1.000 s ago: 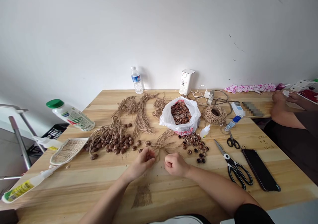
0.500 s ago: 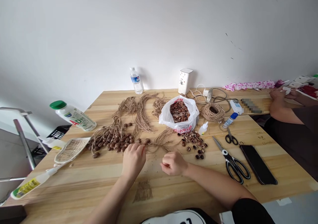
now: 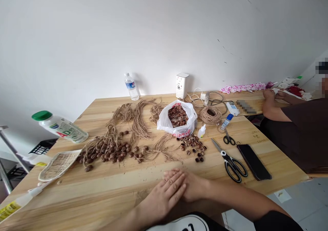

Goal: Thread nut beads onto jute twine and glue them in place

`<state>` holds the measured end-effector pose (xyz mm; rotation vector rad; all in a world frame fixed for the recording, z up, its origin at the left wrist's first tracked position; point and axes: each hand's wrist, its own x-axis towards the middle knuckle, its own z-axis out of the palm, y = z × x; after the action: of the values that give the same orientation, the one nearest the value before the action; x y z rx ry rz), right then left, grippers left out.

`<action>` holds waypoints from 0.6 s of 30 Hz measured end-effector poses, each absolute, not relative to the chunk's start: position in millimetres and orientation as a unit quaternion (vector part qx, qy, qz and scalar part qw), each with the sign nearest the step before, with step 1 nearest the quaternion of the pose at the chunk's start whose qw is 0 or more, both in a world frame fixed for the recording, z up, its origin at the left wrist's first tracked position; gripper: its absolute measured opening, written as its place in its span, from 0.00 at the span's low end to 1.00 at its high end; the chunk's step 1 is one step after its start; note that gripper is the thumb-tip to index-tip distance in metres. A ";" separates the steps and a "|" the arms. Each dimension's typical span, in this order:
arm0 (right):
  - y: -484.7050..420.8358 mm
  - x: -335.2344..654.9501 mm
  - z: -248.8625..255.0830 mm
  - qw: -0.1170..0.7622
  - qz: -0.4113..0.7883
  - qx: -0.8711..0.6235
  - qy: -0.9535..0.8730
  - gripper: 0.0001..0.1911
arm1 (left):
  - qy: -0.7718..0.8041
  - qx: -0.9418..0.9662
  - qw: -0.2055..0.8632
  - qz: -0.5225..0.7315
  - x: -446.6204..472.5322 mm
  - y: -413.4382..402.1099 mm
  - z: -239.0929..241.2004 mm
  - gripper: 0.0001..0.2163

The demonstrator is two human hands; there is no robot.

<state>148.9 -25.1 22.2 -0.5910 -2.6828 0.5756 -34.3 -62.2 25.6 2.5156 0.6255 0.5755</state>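
My left hand (image 3: 167,191) lies across my right hand (image 3: 193,186) at the table's front edge. Its fingers are stretched out over the right hand, holding nothing visible. Parts of the right hand's fingers show above the left hand, pointing left and looking extended; the rest are covered. Beyond the hands is a loose bundle of twine strands (image 3: 161,147), beside a few brown nuts (image 3: 138,154). Further left lies a heap of brown nuts tied on twine cords (image 3: 112,152). Cracked half shells (image 3: 192,143) are scattered before a white plastic bag (image 3: 164,123) of shells.
Large scissors (image 3: 232,162), small scissors (image 3: 229,139), a phone (image 3: 254,162) and a blue-capped bottle (image 3: 227,121) lie right. A twine coil (image 3: 210,115) sits behind a small glue bottle (image 3: 201,131). Left are a woven tray (image 3: 60,164) and green-capped bottle (image 3: 61,127). Another person (image 3: 289,121) sits far right.
My hands were apart and curled above the table; now they have come together near its front edge, left over right. The view has shifted, with more nuts visible beside the twine bundle.
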 end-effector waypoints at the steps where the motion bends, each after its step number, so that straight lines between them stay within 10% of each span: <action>1: -30.1 151.6 14.6 0.195 0.210 -0.199 -0.937 0.21 | 0.212 0.932 0.213 0.205 -30.6 -64.0 22.1 0.30; 6: -64.0 135.4 -27.0 0.391 0.119 -0.394 -0.823 0.13 | 0.115 0.961 0.191 0.162 -16.2 -62.5 17.1 0.34; 18: -107.1 52.3 -45.9 0.428 0.021 -0.732 -0.530 0.13 | 0.111 0.979 0.039 0.165 -3.0 -64.1 12.3 0.25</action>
<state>52.3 -107.1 -45.9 -1.8271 -1.3242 0.0513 -3.0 -64.1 12.3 3.0033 0.3391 0.5054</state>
